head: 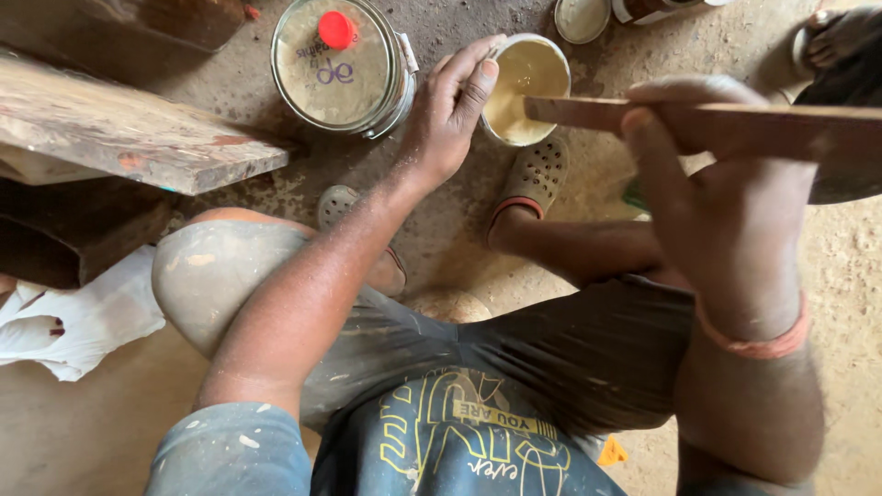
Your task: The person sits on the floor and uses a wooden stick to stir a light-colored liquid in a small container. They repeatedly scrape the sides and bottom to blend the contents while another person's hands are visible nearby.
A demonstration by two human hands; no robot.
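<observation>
Fingers point(478, 78) on tin point(525, 90) rim

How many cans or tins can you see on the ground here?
4. An open can of cream paint steadied by the left hand; a big closed tin beside it; a small round one and another, cut off, at the top edge. More may lie out of view.

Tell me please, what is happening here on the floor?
A crouching person's left hand grips the rim of a small round tin of cream-coloured paint standing on the dusty floor. The right hand holds a flat wooden stick, its end over the tin's opening. A larger closed tin with a red cap stands beside.
</observation>
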